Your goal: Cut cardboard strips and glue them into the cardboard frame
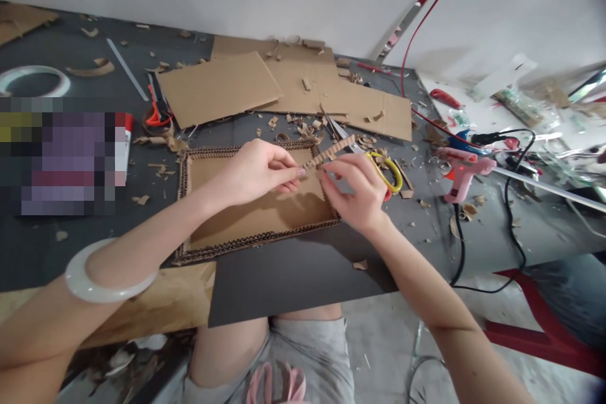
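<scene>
A narrow strip of corrugated cardboard [334, 148] slants above the right end of a shallow cardboard tray [227, 242]. My left hand [265, 170] pinches the strip's lower left end between thumb and fingertips. Close beside it, my right hand [357, 186] has its fingers bent together at the strip's underside, and their tips seem to hold it too. The tray lies flat on the dark table, its rim built up of layered corrugated strips. Scissors with yellow handles [392, 175] lie just behind my right hand, partly hidden by it.
Flat cardboard sheets [220, 88] lie at the back among scattered scraps. An orange cutter [157, 110] is at the left, with a roll of white tape [35, 81] beyond it. A pink glue gun [464, 170] with a black cable rests at the right.
</scene>
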Motion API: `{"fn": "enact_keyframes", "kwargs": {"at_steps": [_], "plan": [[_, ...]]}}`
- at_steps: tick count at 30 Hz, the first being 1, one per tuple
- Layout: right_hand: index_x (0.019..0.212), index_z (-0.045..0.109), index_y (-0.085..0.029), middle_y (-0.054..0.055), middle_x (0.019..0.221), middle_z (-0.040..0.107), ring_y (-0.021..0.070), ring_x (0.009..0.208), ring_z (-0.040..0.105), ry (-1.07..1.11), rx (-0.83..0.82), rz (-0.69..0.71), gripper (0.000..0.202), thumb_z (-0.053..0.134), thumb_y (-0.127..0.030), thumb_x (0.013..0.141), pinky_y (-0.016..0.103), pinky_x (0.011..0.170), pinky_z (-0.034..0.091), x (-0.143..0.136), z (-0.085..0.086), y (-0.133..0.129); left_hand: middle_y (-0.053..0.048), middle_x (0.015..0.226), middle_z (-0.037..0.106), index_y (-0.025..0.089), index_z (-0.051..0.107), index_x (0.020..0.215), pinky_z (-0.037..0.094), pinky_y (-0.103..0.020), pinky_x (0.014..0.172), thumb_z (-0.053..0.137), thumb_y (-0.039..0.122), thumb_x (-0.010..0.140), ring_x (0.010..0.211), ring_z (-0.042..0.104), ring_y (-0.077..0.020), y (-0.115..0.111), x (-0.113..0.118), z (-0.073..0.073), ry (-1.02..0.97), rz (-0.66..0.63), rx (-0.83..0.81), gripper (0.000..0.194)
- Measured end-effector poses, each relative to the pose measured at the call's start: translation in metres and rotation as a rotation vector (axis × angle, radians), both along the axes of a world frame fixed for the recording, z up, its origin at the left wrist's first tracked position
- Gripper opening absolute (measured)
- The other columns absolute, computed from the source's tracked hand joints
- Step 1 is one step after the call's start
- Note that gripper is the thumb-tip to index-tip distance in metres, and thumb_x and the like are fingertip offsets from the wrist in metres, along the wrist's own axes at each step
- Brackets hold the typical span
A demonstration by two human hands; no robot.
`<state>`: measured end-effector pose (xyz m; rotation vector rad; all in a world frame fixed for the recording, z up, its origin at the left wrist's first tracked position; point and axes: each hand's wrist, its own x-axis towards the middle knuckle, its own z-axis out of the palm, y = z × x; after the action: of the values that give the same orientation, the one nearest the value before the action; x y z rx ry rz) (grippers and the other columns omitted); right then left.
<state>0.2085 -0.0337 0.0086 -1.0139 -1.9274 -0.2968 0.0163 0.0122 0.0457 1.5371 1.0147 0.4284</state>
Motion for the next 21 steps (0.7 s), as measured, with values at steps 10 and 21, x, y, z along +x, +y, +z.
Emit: {"fn": "enact_keyframes", "kwargs": {"at_steps": [10, 21], "plan": [[0.090, 0.067, -0.022, 0.006, 0.084, 0.073, 0.0177, 0.077, 0.068, 0.106, -0.049, 0.018, 0.015, 0.058, -0.012, 0.082, 0.034, 0.070, 0.058, -0.016, -0.004, -0.007, -0.006, 0.078, 0.074, 0.014, 0.069, 0.082, 0.060, -0.028, 0.073, 0.060, 0.024, 0.079, 0.077, 0.071, -0.0186, -0.006, 0.004, 0.005, -0.074, -0.041, 0.018, 0.014], [0.095, 0.065, -0.020, 0.006, 0.081, 0.070, 0.0163, 0.075, 0.063, -0.030, 0.031, 0.091, 0.021, 0.060, -0.007, 0.080, 0.031, 0.066, 0.057, -0.008, -0.007, -0.005, -0.005, 0.076, 0.074, 0.014, 0.071, 0.086, 0.060, -0.028, 0.071, 0.062, 0.022, 0.077, 0.072, 0.071, -0.0174, -0.006, 0.004, 0.005, -0.076, -0.039, 0.004, 0.015]]}}
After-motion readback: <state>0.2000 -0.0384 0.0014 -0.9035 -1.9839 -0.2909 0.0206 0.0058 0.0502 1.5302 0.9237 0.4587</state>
